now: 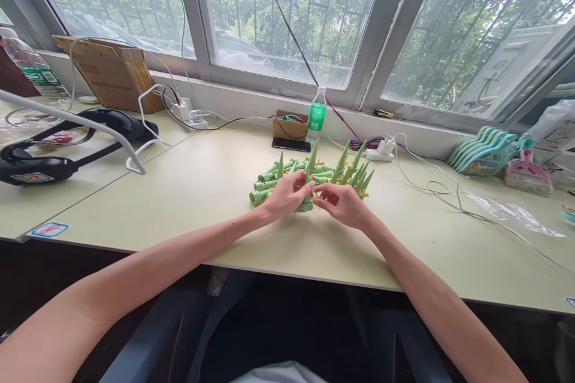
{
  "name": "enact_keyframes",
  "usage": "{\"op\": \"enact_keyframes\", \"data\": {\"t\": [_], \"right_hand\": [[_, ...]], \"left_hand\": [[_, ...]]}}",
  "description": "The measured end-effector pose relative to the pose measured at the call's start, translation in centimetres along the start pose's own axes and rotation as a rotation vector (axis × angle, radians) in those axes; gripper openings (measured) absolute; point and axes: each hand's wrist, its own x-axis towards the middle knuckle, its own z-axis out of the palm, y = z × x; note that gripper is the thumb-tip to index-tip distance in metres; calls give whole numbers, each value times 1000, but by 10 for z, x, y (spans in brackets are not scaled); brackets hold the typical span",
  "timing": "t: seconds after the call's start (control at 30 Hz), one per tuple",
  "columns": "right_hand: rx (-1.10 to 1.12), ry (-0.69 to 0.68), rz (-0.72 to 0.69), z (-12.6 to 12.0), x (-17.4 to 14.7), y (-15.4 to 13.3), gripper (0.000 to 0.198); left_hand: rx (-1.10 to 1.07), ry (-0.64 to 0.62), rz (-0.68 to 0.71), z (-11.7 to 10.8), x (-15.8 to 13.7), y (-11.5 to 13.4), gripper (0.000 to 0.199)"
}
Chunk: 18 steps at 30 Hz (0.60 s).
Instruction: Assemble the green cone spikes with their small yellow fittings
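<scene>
My left hand [290,194] is closed around a green plastic watering spike [306,206], which stands point up with its wide collar low near the table. Close on its right, my right hand [344,203] pinches a small yellow valve [318,194] at the spike's side; the fingers partly hide it. Beyond my hands lies a group of similar green watering spikes [359,179], several pointing up and fitted with yellow valves. Left of them, green tube-shaped parts [259,196] lie on their sides, partly covered by my left hand.
Behind the spikes are a black phone [291,144], a small cardboard box [290,127] and a green-labelled bottle [317,111]. A headset [40,149] lies at left. White cables [458,206] cross the table [179,203] at right, near small dustpans [483,152].
</scene>
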Motion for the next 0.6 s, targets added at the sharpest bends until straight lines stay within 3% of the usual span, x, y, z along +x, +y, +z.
{"op": "enact_keyframes", "data": {"t": [0.6], "right_hand": [[-7,-57,8,1,-1,3,24]], "left_hand": [[87,15,44,0,0,-1,36]]}}
